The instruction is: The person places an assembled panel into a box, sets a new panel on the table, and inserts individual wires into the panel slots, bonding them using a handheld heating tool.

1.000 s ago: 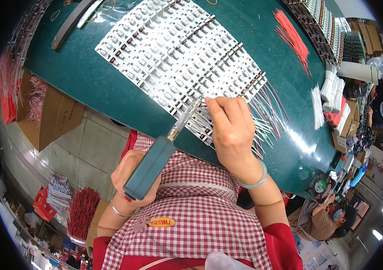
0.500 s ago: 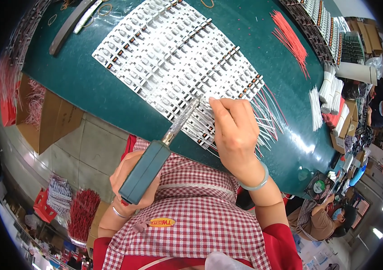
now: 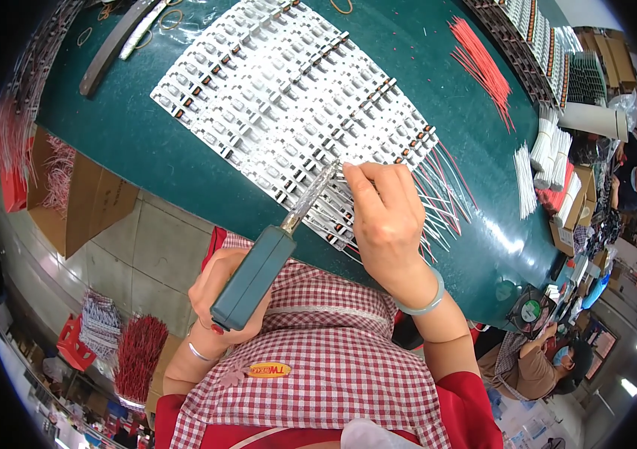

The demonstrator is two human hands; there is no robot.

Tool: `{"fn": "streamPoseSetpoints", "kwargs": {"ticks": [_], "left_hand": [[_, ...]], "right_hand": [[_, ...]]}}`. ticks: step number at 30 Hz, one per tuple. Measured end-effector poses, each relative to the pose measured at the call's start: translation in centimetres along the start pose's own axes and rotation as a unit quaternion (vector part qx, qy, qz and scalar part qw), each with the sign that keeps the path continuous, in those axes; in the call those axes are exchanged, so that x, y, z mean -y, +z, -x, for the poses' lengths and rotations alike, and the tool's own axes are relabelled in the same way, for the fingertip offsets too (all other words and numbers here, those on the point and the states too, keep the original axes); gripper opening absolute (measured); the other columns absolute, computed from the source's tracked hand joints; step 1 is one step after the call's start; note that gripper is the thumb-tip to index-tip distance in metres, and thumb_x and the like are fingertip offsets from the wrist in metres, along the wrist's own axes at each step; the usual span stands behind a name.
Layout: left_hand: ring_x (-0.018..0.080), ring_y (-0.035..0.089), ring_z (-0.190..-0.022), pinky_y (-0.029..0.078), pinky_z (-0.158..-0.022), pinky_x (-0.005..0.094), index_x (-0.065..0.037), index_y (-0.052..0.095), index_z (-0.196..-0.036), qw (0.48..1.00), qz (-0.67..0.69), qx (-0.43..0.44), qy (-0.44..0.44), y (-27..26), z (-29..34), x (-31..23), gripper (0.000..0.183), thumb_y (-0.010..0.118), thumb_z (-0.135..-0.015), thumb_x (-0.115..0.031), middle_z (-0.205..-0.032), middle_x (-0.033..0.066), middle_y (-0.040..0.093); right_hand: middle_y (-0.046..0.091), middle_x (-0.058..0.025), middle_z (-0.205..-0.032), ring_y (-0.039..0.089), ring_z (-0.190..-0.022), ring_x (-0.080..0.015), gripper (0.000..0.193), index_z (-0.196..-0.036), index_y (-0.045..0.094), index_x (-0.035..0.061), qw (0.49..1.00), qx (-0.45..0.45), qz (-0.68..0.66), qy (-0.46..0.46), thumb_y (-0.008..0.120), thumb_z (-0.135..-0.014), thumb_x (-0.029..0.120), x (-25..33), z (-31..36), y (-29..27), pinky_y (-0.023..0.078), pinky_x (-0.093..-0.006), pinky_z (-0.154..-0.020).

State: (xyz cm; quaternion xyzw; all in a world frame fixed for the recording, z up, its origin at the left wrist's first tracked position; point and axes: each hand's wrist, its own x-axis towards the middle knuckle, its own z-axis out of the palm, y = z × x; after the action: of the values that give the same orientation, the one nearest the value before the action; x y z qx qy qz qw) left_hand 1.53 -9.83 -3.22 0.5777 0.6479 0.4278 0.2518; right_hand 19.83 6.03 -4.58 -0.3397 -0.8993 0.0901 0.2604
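Note:
My left hand (image 3: 221,288) is wrapped round a dark green, boxy soldering gun (image 3: 255,277). Its long shiny metal barrel slants up and right, and the tip rests over the sheet of joined white circuit boards (image 3: 258,97). Close beside that tip, the thumb and forefinger of my right hand (image 3: 386,221) are pinched together at the boards; whatever is between them is too small to make out. Thin white and red wires (image 3: 442,198) run from the boards' near right part, passing under and beyond my right hand.
Loose red wires (image 3: 481,71) lie at the table's far right, with bundles of white wires (image 3: 550,157) farther right. A dark bar (image 3: 112,49) lies at far left. Stacked boards (image 3: 528,52) line the back right edge. A small fan (image 3: 531,308) and a seated person (image 3: 539,359) are at right.
The soldering gun and my left hand have moved slightly up and to the right. My right hand has shifted a little left, still pinched near the tip.

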Motion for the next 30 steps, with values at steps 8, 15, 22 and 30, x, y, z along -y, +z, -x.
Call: {"fn": "streamPoseSetpoints", "kwargs": {"ticks": [8,15,22,30], "left_hand": [[0.0300,0.069,-0.079,0.056,-0.067,0.0341,0.006,0.070,-0.096,1.000,-0.017,-0.004,0.009,-0.2,0.1,-0.3,0.023,0.075,-0.074,0.002,-0.092,0.0177,0.067],[0.0330,0.071,-0.081,0.058,-0.069,0.0349,0.005,0.072,-0.092,0.999,-0.016,-0.036,0.018,0.0,-0.4,-0.5,0.024,0.076,-0.068,0.004,-0.094,0.0192,0.069],[0.0331,0.071,-0.082,0.059,-0.071,0.0353,0.006,0.071,-0.093,0.999,-0.012,-0.030,0.019,0.2,-0.8,-0.2,0.023,0.075,-0.070,0.003,-0.095,0.0188,0.069],[0.0284,0.068,-0.082,0.054,-0.069,0.0343,0.008,0.068,-0.106,1.000,0.006,0.002,0.017,0.3,-1.3,-0.1,0.026,0.073,-0.080,0.002,-0.095,0.0184,0.068]], "right_hand": [[0.062,-0.0131,-0.094,0.058,-0.081,-0.0257,0.037,-0.104,0.067,-0.0084,1.000,0.008,0.010,0.006,0.065,-0.068,-0.002,0.2,0.0,-0.1,0.051,-0.0336,-0.065],[0.062,-0.0129,-0.094,0.058,-0.081,-0.0261,0.038,-0.104,0.067,-0.0079,1.000,0.007,0.007,0.010,0.064,-0.066,-0.003,0.0,0.0,-0.3,0.051,-0.0346,-0.065],[0.062,-0.0133,-0.093,0.058,-0.081,-0.0265,0.039,-0.105,0.067,-0.0085,1.000,-0.016,-0.013,0.017,0.065,-0.066,-0.006,-0.9,-0.3,-0.1,0.051,-0.0349,-0.065],[0.062,-0.0131,-0.093,0.058,-0.082,-0.0263,0.038,-0.105,0.067,-0.0080,1.000,-0.005,-0.002,0.016,0.065,-0.067,-0.005,-0.9,-0.4,0.0,0.051,-0.0343,-0.065]]}}
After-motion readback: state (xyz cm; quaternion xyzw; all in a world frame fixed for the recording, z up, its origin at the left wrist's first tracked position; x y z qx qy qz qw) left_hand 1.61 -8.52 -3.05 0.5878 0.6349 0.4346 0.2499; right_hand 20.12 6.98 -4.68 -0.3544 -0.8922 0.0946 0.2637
